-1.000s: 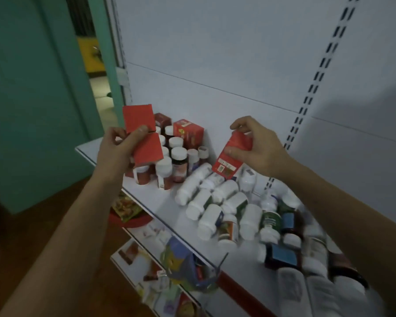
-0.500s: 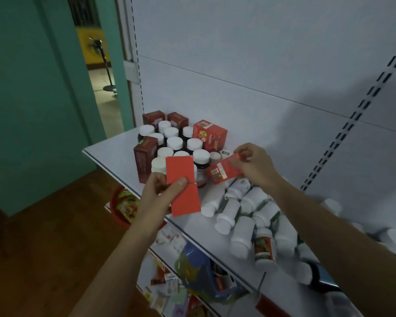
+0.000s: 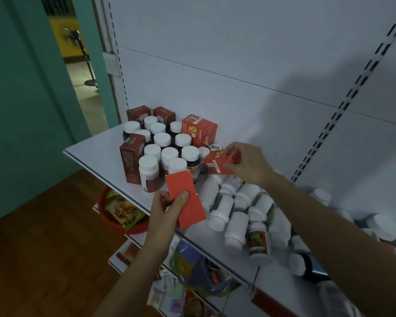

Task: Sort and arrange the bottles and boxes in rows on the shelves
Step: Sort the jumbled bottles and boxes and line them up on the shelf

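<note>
I'm bringing the right hand [image 3: 249, 165] down, fingers clamped on the red box [image 3: 217, 164], now low beside the upright bottles [image 3: 167, 154] on the shelf [image 3: 96, 147]. It's nearly placed, and the left hand [image 3: 167, 211] is gripping two flat boxes [image 3: 185, 197].

Room and clutter, left side and low down.
Teal wall [image 3: 21, 110] at left, with an open doorway [image 3: 82, 72] beside it; through it a pedestal fan [image 3: 72, 35] stands on a pale floor before a yellow wall [image 3: 60, 26]. White switch box [image 3: 111, 64] on the door frame. Brown wood floor [image 3: 44, 248] lower left. Red basin [image 3: 133, 228] holds colourful snack packets [image 3: 121, 208]; to its right lies a blue-green pouch [image 3: 192, 266] among blurred printed packets.
</note>
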The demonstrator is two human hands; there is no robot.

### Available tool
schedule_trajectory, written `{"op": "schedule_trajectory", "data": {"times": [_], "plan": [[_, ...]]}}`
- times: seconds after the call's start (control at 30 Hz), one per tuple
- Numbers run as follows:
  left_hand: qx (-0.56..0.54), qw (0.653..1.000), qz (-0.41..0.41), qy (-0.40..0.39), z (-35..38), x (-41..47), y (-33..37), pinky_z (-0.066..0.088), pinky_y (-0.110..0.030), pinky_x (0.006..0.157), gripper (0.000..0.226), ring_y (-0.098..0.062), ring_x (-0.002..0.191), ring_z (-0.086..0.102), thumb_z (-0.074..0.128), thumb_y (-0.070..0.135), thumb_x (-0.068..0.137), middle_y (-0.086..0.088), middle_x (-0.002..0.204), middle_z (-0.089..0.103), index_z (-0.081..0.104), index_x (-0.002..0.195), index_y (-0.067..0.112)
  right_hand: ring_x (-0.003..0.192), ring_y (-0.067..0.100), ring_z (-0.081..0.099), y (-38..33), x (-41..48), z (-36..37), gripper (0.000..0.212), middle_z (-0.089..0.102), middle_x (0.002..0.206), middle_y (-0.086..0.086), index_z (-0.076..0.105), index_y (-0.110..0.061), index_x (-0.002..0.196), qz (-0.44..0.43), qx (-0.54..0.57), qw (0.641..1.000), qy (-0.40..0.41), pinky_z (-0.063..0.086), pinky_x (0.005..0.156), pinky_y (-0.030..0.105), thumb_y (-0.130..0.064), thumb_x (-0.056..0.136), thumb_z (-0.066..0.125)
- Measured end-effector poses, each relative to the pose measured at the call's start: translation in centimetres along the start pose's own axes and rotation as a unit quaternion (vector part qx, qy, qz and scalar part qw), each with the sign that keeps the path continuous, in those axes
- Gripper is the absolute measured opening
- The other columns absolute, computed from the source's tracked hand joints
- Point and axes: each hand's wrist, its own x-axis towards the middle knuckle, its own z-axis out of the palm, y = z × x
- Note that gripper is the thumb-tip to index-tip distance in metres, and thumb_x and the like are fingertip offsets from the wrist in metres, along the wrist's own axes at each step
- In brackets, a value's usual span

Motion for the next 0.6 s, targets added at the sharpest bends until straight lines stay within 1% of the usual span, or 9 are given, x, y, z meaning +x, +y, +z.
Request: {"op": "schedule_trajectory", "data": {"times": [0.07, 0.17, 0.2, 0.27, 0.33, 0.4, 0.47, 0.53, 0.6], "plan": [[0.002, 1.0, -0.011, -0.018, 0.2, 0.1, 0.0, 0.06, -0.047, 0.081, 0.054, -0.022, 0.091, 0.073, 0.072, 0.051, 0.072, -0.006, 0.102, 0.068, 0.051, 0.108, 0.018, 0.09, 0.015, 0.059, -0.8, 1.1, -1.0, 0.024, 0.065, 0.104, -0.001, 0.072, -0.021, 0.102, -0.019, -0.05, 0.998, -0.038, 0.043, 0.073, 0.019, -0.018, 0.079, 0.078], [0.009, 0.998, -0.032, -0.047, 0.5, 0.2, 0.2, 0.061, -0.036, 0.073, 0.049, -0.015, 0.089, 0.075, 0.071, 0.053, 0.072, 0.003, 0.1, 0.074, 0.053, 0.106, 0.022, 0.088, 0.018, 0.061, -2.3, 3.0, -1.7, 0.023, 0.068, 0.11, 0.003, 0.074, -0.018, 0.104, -0.043, -0.138, 0.986, -0.085, 0.049, 0.075, 0.026, -0.019, 0.081, 0.076], [0.011, 0.997, -0.044, -0.058, 0.6, 0.3, 0.3, 0.061, -0.037, 0.075, 0.051, -0.014, 0.09, 0.075, 0.072, 0.055, 0.072, 0.003, 0.102, 0.075, 0.054, 0.108, 0.023, 0.089, 0.019, 0.062, -2.9, 3.6, -1.7, 0.024, 0.069, 0.112, 0.003, 0.074, -0.017, 0.105, -0.045, -0.162, 0.981, -0.102, 0.051, 0.077, 0.029, -0.02, 0.082, 0.075], [0.016, 0.994, -0.073, -0.084, 0.9, 0.4, 0.6, 0.061, -0.046, 0.084, 0.063, -0.018, 0.093, 0.075, 0.077, 0.06, 0.076, 0.0, 0.106, 0.077, 0.054, 0.118, 0.019, 0.094, 0.023, 0.066, -4.1, 4.7, -1.6, 0.024, 0.069, 0.111, 0.004, 0.073, -0.015, 0.105, -0.049, -0.202, 0.969, -0.132, 0.056, 0.081, 0.034, -0.022, 0.082, 0.072], [0.015, 0.989, -0.1, -0.105, 1.2, 0.4, 0.7, 0.057, -0.055, 0.093, 0.075, -0.025, 0.098, 0.075, 0.076, 0.062, 0.077, -0.003, 0.107, 0.077, 0.051, 0.127, 0.012, 0.094, 0.025, 0.066, -5.0, 5.3, -1.5, 0.027, 0.069, 0.108, 0.007, 0.071, -0.013, 0.106, -0.05, -0.227, 0.961, -0.15, 0.058, 0.081, 0.037, -0.025, 0.082, 0.068], [0.014, 0.987, -0.11, -0.113, 1.4, 0.5, 0.9, 0.057, -0.054, 0.094, 0.075, -0.027, 0.098, 0.075, 0.075, 0.062, 0.078, -0.005, 0.106, 0.077, 0.05, 0.128, 0.012, 0.095, 0.025, 0.065, -5.2, 5.4, -1.3, 0.029, 0.068, 0.108, 0.007, 0.068, -0.013, 0.11, -0.05, -0.238, 0.957, -0.155, 0.056, 0.079, 0.034, -0.024, 0.083, 0.065], [0.015, 0.986, -0.115, -0.123, 1.6, 0.7, 1.0, 0.058, -0.05, 0.092, 0.072, -0.026, 0.098, 0.075, 0.071, 0.062, 0.074, -0.005, 0.107, 0.077, 0.053, 0.127, 0.015, 0.097, 0.023, 0.064, -4.7, 5.2, -1.2, 0.028, 0.066, 0.113, 0.006, 0.068, -0.014, 0.11, -0.045, -0.232, 0.959, -0.159, 0.053, 0.078, 0.032, -0.021, 0.083, 0.066], [0.008, 0.983, -0.129, -0.131, 1.8, 1.0, 1.1, 0.059, -0.046, 0.087, 0.07, -0.026, 0.099, 0.075, 0.07, 0.062, 0.072, -0.004, 0.106, 0.077, 0.055, 0.126, 0.02, 0.098, 0.023, 0.064, -4.0, 5.0, -1.2, 0.026, 0.066, 0.114, 0.005, 0.068, -0.017, 0.108, -0.033, -0.223, 0.96, -0.167, 0.056, 0.081, 0.034, -0.02, 0.082, 0.067], [-0.005, 0.98, -0.143, -0.14, 2.0, 1.2, 1.3, 0.06, -0.043, 0.08, 0.066, -0.025, 0.098, 0.075, 0.069, 0.061, 0.073, -0.004, 0.107, 0.077, 0.056, 0.125, 0.024, 0.096, 0.022, 0.065, -3.6, 4.8, -1.3, 0.024, 0.068, 0.112, 0.004, 0.067, -0.019, 0.105, -0.032, -0.232, 0.957, -0.171, 0.058, 0.083, 0.037, -0.025, 0.082, 0.068]]}}
